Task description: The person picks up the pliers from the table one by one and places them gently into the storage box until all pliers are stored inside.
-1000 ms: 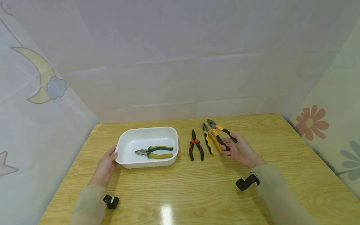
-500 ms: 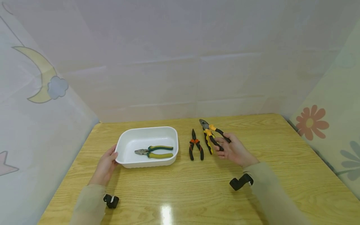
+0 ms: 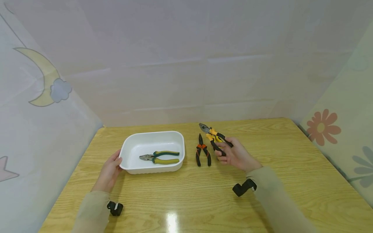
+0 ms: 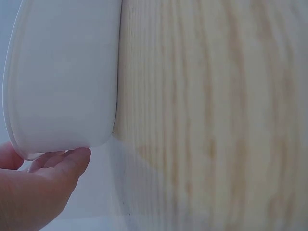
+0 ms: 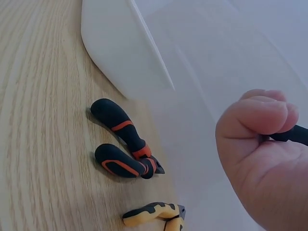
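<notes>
My left hand (image 3: pixel 109 169) pinches the left end of a white plastic tray (image 3: pixel 154 136); in the left wrist view its fingers (image 4: pixel 72 162) lie against the outer wall. Inside the tray lie combination pliers (image 3: pixel 165 161) with green and yellow handles. My right hand (image 3: pixel 236 155) holds orange-and-black-handled pliers (image 3: pixel 210 137) by the handles, raised off the table, head pointing up and left. Beneath them, mostly covered in the head view, are yellow-and-black pliers (image 5: pixel 151 212) on the table. Long-nose pliers (image 3: pixel 207 152) with black and red-orange handles lie between tray and right hand.
The wood-grain table (image 3: pixel 180 197) runs back to a pale fabric wall (image 3: pixel 186 81). Side walls carry a printed moon (image 3: pixel 48 76) on the left and a red flower (image 3: pixel 322 126) on the right. Each wrist wears a small black camera (image 3: pixel 244 187).
My right hand has carried the orange-and-black pliers leftward, over the yellow-and-black pair and close to the long-nose pliers. The left hand and tray have stayed in place.
</notes>
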### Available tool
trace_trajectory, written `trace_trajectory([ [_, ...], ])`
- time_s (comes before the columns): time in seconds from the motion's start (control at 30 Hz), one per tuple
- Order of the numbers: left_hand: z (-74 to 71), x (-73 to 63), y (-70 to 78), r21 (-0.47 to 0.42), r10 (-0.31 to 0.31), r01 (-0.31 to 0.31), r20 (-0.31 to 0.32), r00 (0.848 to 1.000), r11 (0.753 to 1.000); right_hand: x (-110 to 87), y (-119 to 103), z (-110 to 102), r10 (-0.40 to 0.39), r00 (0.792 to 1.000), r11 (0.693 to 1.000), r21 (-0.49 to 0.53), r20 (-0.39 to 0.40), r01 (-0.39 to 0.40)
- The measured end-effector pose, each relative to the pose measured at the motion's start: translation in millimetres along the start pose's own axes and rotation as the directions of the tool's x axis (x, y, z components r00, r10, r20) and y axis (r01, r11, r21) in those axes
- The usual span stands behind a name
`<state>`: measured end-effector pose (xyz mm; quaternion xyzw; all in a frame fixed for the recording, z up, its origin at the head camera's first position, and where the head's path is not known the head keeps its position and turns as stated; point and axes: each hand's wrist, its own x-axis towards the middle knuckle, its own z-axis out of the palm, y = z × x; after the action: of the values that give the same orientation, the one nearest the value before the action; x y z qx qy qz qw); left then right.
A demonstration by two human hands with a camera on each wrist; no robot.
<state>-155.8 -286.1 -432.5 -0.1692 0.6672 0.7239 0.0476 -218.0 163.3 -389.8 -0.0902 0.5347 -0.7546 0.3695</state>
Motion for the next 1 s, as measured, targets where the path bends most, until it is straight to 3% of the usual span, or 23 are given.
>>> trace_trajectory([
  [0.37,-0.4,0.5,-0.8,-0.004,0.005,-0.005,0.007,1.000,1.000,7.7,1,9,0.012,1.000,1.000,-0.013,0.003,-0.012],
  [1.0,-0.1,0.9,1.6,-0.012,-0.003,0.003,0.009,1.000,1.000,27.5,6,22,0.051,0.995,0.997,-0.061,0.091,-0.045],
])
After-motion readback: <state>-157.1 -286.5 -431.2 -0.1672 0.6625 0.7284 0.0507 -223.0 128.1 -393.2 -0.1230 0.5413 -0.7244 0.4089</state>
